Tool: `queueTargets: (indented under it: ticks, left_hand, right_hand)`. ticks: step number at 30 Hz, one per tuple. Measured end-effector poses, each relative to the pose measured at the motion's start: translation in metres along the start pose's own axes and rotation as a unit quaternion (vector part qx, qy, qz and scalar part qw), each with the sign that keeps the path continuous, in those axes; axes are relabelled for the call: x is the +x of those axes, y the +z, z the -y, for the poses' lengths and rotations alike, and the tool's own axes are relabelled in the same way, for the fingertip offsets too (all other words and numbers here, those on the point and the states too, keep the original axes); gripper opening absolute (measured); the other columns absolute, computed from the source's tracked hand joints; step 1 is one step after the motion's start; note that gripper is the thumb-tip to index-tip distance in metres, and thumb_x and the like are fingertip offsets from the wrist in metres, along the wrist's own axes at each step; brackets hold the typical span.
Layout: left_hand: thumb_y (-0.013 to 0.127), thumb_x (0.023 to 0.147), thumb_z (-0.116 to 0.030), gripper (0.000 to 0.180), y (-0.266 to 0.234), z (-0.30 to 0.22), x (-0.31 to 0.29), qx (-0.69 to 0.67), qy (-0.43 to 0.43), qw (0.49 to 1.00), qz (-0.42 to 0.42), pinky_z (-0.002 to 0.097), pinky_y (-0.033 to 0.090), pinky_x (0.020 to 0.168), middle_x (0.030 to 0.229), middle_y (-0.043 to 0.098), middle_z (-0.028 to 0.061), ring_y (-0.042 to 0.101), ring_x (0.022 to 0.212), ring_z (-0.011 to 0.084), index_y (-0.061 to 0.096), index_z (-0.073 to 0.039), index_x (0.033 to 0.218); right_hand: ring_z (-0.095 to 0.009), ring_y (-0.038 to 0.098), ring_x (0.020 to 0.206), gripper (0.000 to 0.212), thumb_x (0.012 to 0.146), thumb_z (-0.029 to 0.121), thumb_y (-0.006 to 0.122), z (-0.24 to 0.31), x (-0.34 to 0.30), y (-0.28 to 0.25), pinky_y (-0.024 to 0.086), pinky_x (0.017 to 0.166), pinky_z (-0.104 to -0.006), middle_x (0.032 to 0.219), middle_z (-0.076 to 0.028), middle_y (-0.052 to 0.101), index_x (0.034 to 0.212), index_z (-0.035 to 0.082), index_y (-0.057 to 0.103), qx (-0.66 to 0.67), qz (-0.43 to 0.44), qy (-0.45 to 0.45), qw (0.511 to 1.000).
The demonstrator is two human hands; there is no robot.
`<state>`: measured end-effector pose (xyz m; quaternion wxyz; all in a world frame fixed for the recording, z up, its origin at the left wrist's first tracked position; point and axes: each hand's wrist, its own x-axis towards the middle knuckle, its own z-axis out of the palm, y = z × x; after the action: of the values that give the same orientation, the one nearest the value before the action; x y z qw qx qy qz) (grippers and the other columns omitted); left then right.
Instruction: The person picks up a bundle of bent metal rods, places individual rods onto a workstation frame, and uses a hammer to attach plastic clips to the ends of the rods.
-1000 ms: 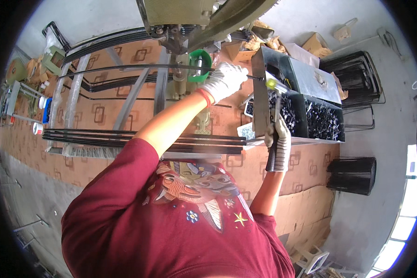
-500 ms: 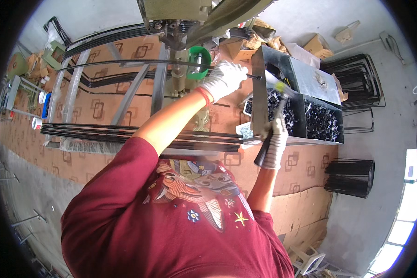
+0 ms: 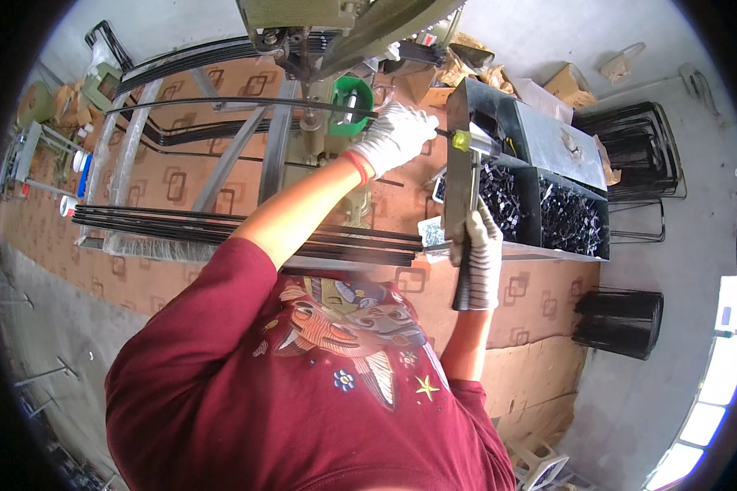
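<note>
My left hand (image 3: pixel 400 137), in a white knit glove, is closed round a long black rod (image 3: pixel 262 101) that runs off to the left. The rod's right end sticks out a little past my fingers. My gloved right hand (image 3: pixel 483 258) grips the dark handle of a hammer (image 3: pixel 462 140), held upright. Its yellow-green striking face is at the rod's end; whether they touch I cannot tell. Just right of the hammer stands a grey metal bin (image 3: pixel 458 192), its compartments filled with small black parts.
Overhead hangs a green-grey machine (image 3: pixel 299 16). A green container (image 3: pixel 363 90) stands below it. Bundles of black rods (image 3: pixel 221 229) rest across a metal frame (image 3: pixel 274 155) on the left. Bent black frames (image 3: pixel 618 319) lean against the right wall.
The hammer head has swung left, from over the bin to the end of the rod. My right hand has shifted slightly left and down, while my left hand stays almost in place.
</note>
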<state>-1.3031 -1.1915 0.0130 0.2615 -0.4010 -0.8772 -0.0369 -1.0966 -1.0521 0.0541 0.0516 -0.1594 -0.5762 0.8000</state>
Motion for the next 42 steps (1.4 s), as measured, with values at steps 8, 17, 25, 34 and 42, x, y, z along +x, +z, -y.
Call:
queueTargets:
  ticks: [8,17,25,34,42]
  left_hand:
    - [0.048,0.09,-0.031,0.021,-0.002,-0.004,0.004,0.019,0.037,0.999,-0.016,0.0338,0.044,0.055,0.072,0.061,0.0054,0.061,0.062,0.0196,0.057,-0.012,0.088]
    - [0.057,0.085,-0.038,0.024,-0.01,-0.04,0.029,-0.2,-0.148,0.967,0.051,0.0394,0.045,0.065,0.076,0.066,0.0056,0.063,0.068,0.026,0.059,-0.015,0.093]
    - [0.057,0.082,-0.038,0.025,0.0,-0.041,0.024,-0.21,-0.135,0.967,-0.047,0.043,0.044,0.062,0.073,0.064,0.0096,0.06,0.066,0.0301,0.06,-0.014,0.087]
    - [0.056,0.082,-0.038,0.025,-0.022,-0.047,0.027,-0.18,-0.162,0.97,0.004,0.0426,0.042,0.068,0.074,0.065,0.0096,0.06,0.068,0.03,0.06,-0.014,0.087]
    - [0.055,0.083,-0.039,0.028,-0.008,-0.043,0.025,-0.171,-0.157,0.973,0.006,0.0436,0.042,0.07,0.075,0.065,0.0105,0.061,0.07,0.0305,0.061,-0.014,0.094]
  right_hand:
    - [-0.008,0.045,0.039,0.042,0.09,0.029,0.057,0.0,0.019,-0.065,0.036,0.036,-0.0205,0.059,0.0,0.05,0.125,0.008,0.051,-0.041,-0.109,-0.014,0.993]
    - [-0.006,0.056,0.046,0.023,0.083,0.026,0.065,-0.009,0.073,-0.141,0.043,0.043,-0.0217,0.062,-0.005,0.063,0.092,0.005,0.069,-0.557,-0.18,-0.069,0.808]
    - [-0.027,0.066,0.079,0.025,0.076,0.016,0.058,0.006,0.158,-0.265,0.049,0.073,-0.0348,0.086,-0.014,0.068,0.098,0.014,0.069,-0.671,-0.257,-0.037,0.695]
    - [-0.035,0.061,0.091,0.027,0.082,0.035,0.059,-0.001,0.198,-0.321,0.047,0.077,-0.0395,0.1,-0.01,0.065,0.103,0.019,0.058,-0.749,-0.037,0.055,0.659]
    - [-0.024,0.063,0.057,0.029,0.075,0.037,0.067,0.0,0.177,-0.305,0.049,0.057,-0.0336,0.068,-0.01,0.064,0.087,0.01,0.065,-0.68,-0.125,0.021,0.722]
